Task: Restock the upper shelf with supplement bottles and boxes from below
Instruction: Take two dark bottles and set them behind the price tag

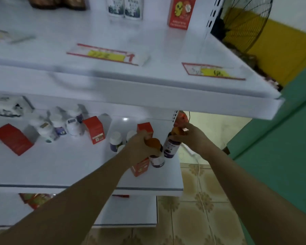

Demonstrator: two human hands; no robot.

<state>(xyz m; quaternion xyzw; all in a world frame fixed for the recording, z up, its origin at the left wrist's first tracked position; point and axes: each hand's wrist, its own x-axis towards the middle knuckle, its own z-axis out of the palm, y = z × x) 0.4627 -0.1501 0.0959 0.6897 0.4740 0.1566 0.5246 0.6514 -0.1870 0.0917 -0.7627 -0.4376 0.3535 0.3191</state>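
Observation:
My left hand point(141, 145) grips an orange-capped supplement bottle point(157, 156) over the right end of the lower shelf point(60, 165). Beside it, my right hand point(189, 137) holds a second orange-capped bottle point(171, 147) with a purple label near the shelf's right edge. A red box point(140, 167) stands just below my left hand and another red box point(145, 128) behind it. White-capped bottles point(116, 140) stand to the left of my left hand. The upper shelf point(148, 82) holds two white bottles point(125, 7) and a red box point(181, 12) at its back.
More white bottles point(58, 126) and red boxes point(94, 129) lie scattered on the lower shelf's left. Price tags point(108, 54) lie on the upper shelf. A fan point(245, 22) stands behind the shelving at the right. A white cable point(201, 191) runs across the tiled floor.

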